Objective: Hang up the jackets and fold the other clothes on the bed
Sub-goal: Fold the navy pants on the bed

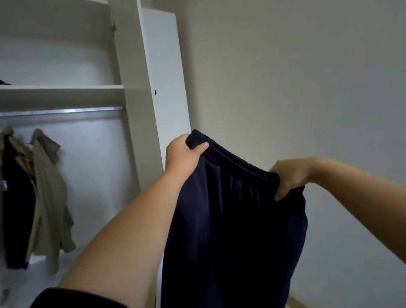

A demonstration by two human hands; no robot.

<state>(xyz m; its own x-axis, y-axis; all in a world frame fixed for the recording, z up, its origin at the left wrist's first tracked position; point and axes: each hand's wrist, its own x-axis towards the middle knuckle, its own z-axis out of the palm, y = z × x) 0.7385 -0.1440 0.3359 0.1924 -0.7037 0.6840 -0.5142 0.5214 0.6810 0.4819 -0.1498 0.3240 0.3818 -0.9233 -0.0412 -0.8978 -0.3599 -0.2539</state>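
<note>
Dark navy trousers with a ribbed elastic waistband [231, 215] hang lengthwise, the left hand [183, 154] and right hand [290, 176] each gripping a waistband end. The open white wardrobe [135, 85] holds two beige jackets [43, 192] on its metal rail [45, 113].

An open white wardrobe [131, 59] with a shelf [57, 92] and metal rail [60, 111] stands beside a plain wall [314, 60].

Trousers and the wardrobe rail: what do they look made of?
The trousers look like soft dark navy fabric with a matt finish. They drape in loose folds, and the waistband is ribbed, so it is likely elastic. The rail is probably metal with a polished finish, as it shows a silver sheen along its length.
</note>
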